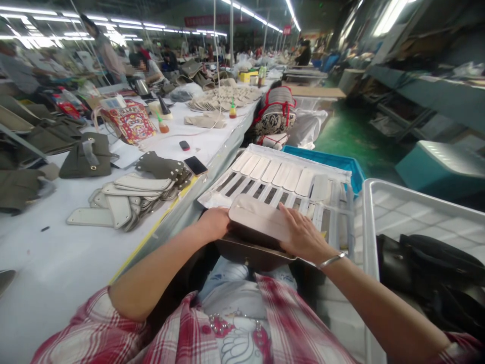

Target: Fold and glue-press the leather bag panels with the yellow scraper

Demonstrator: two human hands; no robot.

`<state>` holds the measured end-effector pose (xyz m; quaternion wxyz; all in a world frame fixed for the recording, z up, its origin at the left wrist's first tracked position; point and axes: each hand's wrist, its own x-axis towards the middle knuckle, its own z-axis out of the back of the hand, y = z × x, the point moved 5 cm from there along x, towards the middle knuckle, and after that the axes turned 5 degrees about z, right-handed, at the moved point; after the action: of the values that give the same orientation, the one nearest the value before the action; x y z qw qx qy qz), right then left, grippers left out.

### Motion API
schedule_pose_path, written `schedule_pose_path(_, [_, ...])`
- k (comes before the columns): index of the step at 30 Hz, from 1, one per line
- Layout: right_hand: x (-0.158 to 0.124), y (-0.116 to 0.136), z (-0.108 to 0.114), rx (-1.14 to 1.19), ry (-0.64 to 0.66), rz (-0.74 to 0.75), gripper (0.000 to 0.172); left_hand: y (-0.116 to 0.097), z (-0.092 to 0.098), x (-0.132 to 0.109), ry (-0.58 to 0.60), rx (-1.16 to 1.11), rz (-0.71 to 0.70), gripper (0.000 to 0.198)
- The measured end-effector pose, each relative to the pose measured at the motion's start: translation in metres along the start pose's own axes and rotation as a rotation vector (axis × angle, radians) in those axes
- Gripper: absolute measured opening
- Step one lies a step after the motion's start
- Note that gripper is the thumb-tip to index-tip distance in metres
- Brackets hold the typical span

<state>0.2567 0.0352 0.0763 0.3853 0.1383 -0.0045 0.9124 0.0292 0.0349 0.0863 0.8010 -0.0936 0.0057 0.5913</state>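
Note:
My left hand (215, 223) grips the left end of a stack of cream leather pieces (254, 216) resting on a dark brown piece (252, 255) over my lap. My right hand (303, 233) lies on top of the stack's right end, fingers pressed flat on it; a metal bangle sits on that wrist. Just beyond the stack, a white slotted rack (333, 202) carries a row of cream leather strips (278, 173).
A long white worktable (56, 263) runs along my left with a pile of cream and olive leather parts (131, 194), a phone (195, 165), glue bottles and olive bags. A blue crate (341, 163) lies past the rack. A white tray with black bags (435, 273) is at right. Other workers sit far back.

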Motion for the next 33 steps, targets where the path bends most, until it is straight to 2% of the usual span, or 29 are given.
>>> schedule_pose_path(3, [-0.005, 0.003, -0.004, -0.069, 0.022, 0.099, 0.086, 0.014, -0.011, -0.001, -0.037, -0.007, 0.047, 0.01])
schedule_pose_path(5, [-0.004, 0.008, -0.008, -0.127, 0.016, 0.153, 0.085, 0.029, -0.013, -0.007, -0.115, -0.043, 0.108, 0.011])
schedule_pose_path(7, [0.0, 0.014, -0.014, -0.179, 0.02, 0.195, 0.086, 0.049, -0.015, -0.018, -0.238, -0.182, 0.232, 0.016])
schedule_pose_path(9, [0.006, 0.02, -0.02, -0.204, 0.043, 0.217, 0.085, 0.068, -0.026, -0.032, -0.322, -0.4, 0.384, 0.027])
schedule_pose_path(12, [0.013, 0.027, -0.029, -0.207, 0.1, 0.222, 0.083, 0.078, -0.057, -0.05, -0.316, -0.692, 0.522, 0.038])
schedule_pose_path(15, [0.014, 0.031, -0.033, -0.221, 0.16, 0.258, 0.074, 0.072, -0.082, -0.059, -0.29, -0.865, 0.57, 0.04])
schedule_pose_path(18, [0.01, 0.034, -0.037, -0.211, 0.227, 0.287, 0.067, 0.063, -0.097, -0.057, -0.167, -0.967, 0.604, 0.035])
schedule_pose_path(21, [0.009, 0.033, -0.041, -0.148, 0.277, 0.245, 0.068, 0.062, -0.098, -0.05, -0.079, -1.007, 0.607, 0.032])
schedule_pose_path(25, [0.011, 0.034, -0.044, -0.124, 0.321, 0.202, 0.069, 0.067, -0.093, -0.043, -0.05, -1.004, 0.589, 0.031])
schedule_pose_path(28, [0.012, 0.036, -0.046, -0.17, 0.356, 0.219, 0.072, 0.07, -0.09, -0.041, -0.038, -0.994, 0.576, 0.04])
schedule_pose_path(30, [0.012, 0.037, -0.047, -0.182, 0.376, 0.237, 0.075, 0.071, -0.086, -0.039, -0.025, -0.928, 0.551, 0.045])
schedule_pose_path(33, [0.014, 0.038, -0.051, -0.174, 0.404, 0.264, 0.078, 0.068, -0.075, -0.035, -0.045, -0.664, 0.474, 0.048])
